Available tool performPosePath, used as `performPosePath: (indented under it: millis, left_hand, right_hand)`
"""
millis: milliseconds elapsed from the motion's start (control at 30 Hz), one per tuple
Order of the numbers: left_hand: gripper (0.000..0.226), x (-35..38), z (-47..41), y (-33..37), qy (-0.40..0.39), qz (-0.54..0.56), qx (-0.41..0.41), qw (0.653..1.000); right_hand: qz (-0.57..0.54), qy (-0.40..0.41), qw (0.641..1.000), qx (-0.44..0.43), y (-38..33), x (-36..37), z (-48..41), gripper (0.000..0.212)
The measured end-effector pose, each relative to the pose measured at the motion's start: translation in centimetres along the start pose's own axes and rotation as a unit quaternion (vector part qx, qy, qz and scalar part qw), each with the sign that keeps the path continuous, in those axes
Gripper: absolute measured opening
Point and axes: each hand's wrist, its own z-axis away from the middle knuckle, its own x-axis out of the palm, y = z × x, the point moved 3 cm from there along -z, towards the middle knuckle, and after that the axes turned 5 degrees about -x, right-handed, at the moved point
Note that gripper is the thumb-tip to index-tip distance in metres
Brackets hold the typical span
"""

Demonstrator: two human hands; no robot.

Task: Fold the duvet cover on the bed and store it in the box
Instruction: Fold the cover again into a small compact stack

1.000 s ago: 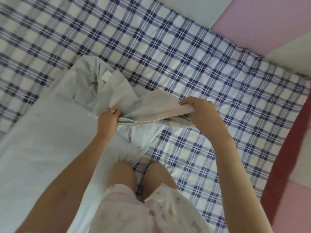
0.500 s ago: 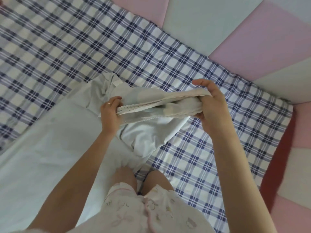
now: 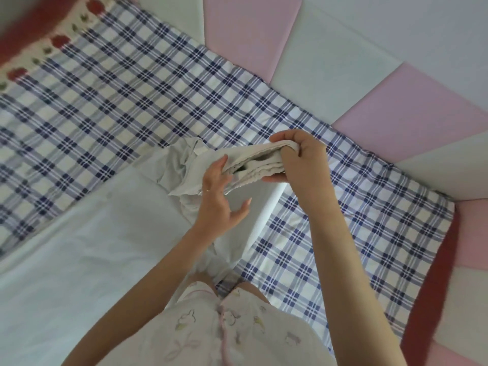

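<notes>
Here the raised right hand [image 3: 298, 161] clamps the duvet cover [image 3: 111, 228] by its bunched, scalloped edge; the left hand [image 3: 220, 200], fingers spread, touches it.

pale grey duvet cover [image 3: 79, 254], sheet [image 3: 148, 83] (blue-white plaid)

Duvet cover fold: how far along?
Early. Done: layered edges of the duvet cover are gathered into a bundle that the right hand grips. In hand: the left hand is open against that bundle. Left: most of the cover lies spread on the plaid sheet; no box in view.
</notes>
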Motion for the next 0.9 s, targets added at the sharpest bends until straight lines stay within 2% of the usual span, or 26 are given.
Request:
performPosePath:
  millis: [67,133,300,433,533,600,700,767,833,900]
  left_hand:
    - [0.050,-0.4,-1.0,1.7,0.024,-0.038,0.054,0.998]
    - [0.041,-1.4,-2.0,2.8,0.041,-0.068,0.060,0.995]
    - [0.030,-3.8,-2.8,4.8,0.006,-0.148,0.099,0.984]
    - [0.029,-5.1,-2.6,3.0,-0.058,-0.147,0.023,0.987]
    - [0.034,-6.5,-2.2,1.3,-0.114,-0.175,-0.003,0.978]
    - [0.035,-7.6,-2.2,1.2,-0.123,-0.208,0.002,0.970]
    - [0.029,-10.0,-3.9,1.8,-0.090,-0.229,0.031,0.969]
    - [0.022,-11.7,-5.8,2.4,-0.032,-0.224,0.064,0.972]
    - [0.021,-13.1,-7.4,2.9,0.010,-0.200,0.082,0.976]
    - [0.021,-13.3,-7.6,2.8,0.026,-0.198,0.091,0.976]
  right_hand:
    - [0.002,-0.002,1.000,0.001,-0.6,0.1,0.7,0.027]
    - [-0.005,0.003,1.000,0.005,-1.3,-0.2,1.2,0.027]
    - [-0.007,-0.004,1.000,0.009,-3.2,-0.2,2.8,0.026]
    - [0.038,-0.044,0.998,-0.017,-4.6,-0.3,3.7,0.029]
    - [0.080,-0.067,0.994,-0.026,-5.2,-0.5,4.4,0.035]
    - [0.098,-0.066,0.993,-0.020,-5.3,-0.9,4.5,0.037]
    - [0.205,-0.079,0.975,-0.016,-5.5,-2.3,4.3,0.034]
    - [0.284,-0.106,0.953,-0.013,-6.1,-3.5,3.9,0.031]
    - [0.299,-0.121,0.946,-0.021,-7.0,-4.1,3.4,0.032]
    - [0.268,-0.122,0.955,-0.047,-7.9,-3.9,2.9,0.034]
